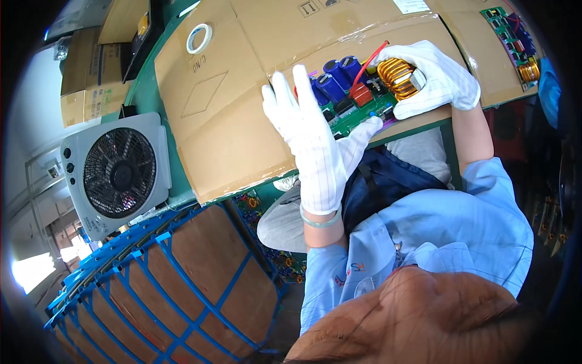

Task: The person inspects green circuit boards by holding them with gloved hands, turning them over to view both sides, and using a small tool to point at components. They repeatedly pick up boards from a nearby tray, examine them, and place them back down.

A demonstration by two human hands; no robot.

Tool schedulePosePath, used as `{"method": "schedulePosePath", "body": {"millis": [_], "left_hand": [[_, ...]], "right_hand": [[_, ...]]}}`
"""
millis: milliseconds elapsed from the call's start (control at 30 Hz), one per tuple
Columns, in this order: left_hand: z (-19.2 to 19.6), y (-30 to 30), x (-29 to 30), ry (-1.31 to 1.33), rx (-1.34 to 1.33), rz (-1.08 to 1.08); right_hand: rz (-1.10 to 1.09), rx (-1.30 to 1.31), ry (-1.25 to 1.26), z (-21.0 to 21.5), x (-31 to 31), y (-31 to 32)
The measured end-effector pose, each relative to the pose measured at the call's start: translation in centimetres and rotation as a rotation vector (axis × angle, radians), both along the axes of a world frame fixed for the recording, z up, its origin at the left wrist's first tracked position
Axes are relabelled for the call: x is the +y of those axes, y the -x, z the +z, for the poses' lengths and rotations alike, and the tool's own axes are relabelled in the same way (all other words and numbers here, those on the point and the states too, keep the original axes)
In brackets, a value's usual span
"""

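Observation:
A green circuit board (356, 120) lies on flattened cardboard in front of me. Blue cylindrical capacitors (330, 88), a red block part (362, 94) and a raised red wire (368, 68) stand on it. At its right end is a copper-wound ring coil (397, 79). My right hand (441, 79), in a white striped glove, curls round this coil, fingers over the far side and thumb on the near side. My gloved left hand (312, 136) is at the board's left end, fingers stretched out and spread, thumb along the near edge. Its palm side is hidden.
The cardboard sheet (224, 139) covers the green table. A white tape roll (190, 42) lies at the far left, and another circuit board (508, 45) at the far right. Left of the table stands a grey box fan (122, 173), above a blue-barred rack (176, 267) with brown panels.

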State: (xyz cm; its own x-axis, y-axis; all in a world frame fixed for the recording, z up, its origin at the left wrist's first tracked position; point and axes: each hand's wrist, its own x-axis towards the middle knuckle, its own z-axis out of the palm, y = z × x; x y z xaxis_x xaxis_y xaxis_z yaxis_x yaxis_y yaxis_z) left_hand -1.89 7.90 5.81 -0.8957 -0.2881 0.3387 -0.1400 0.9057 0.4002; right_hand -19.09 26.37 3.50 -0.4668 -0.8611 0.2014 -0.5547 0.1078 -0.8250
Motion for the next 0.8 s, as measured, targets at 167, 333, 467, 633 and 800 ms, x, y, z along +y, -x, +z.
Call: {"method": "schedulePosePath", "body": {"millis": [167,333,467,633,800], "left_hand": [[-0.9,0.0,-0.1,-0.052,0.016,0.025],[-1.4,0.5,0.0,0.010,0.032,0.011],[0.4,0.4,1.1,0.060,0.042,-0.007],[0.4,1.6,1.8,0.091,0.067,-0.063],[-0.4,1.9,1.3,0.071,0.110,-0.041]], "right_hand": [[0.017,0.070,0.011,0.0,-0.1,0.0],[-0.013,0.068,-0.009,-0.3,0.3,0.1],[-0.024,0.084,-0.003,-0.5,0.2,0.0],[-0.001,0.090,0.007,-0.6,0.7,0.1],[-0.037,0.098,-0.015,-0.4,0.3,-0.2]]}}
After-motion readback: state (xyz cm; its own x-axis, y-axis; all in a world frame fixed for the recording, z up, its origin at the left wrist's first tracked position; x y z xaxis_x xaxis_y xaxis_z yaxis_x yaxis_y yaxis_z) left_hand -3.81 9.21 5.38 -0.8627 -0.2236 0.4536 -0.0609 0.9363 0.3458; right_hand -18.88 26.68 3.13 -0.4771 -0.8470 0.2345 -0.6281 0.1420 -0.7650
